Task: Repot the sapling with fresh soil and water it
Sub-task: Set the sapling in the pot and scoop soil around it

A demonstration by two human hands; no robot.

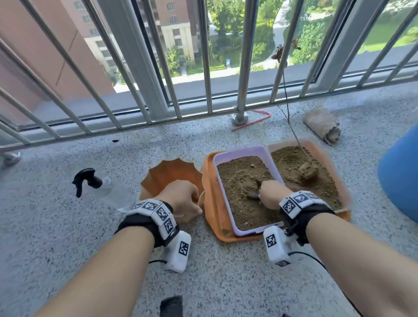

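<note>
On the speckled balcony floor (58, 218), the left hand (182, 199) sits at about 9 o'clock from the frame's centre, its fingers curled round the near rim of an empty orange scalloped pot (172, 175), which is tipped toward the person. The right hand (272, 196) is just past centre toward 3 o'clock, closed round the handle of a small dark trowel (255, 192) whose blade is dug into the soil (241, 180) of a lilac plastic tub (242, 153). That tub rests inside the left half of an orange rectangular planter (214, 207). The sapling (298, 137), a thin bare stem with a few brown leaves at its top, stands in the planter's right half, at 2 o'clock from the right hand, with a clod of earth (307, 170) beside its base. A clear spray bottle (101, 188) with a black trigger lies at 10 o'clock from the left hand. A blue container (412, 176) stands at the far 3 o'clock edge, and a rolled cloth (323, 124) lies at 1 o'clock near the railing (206, 59).
</note>
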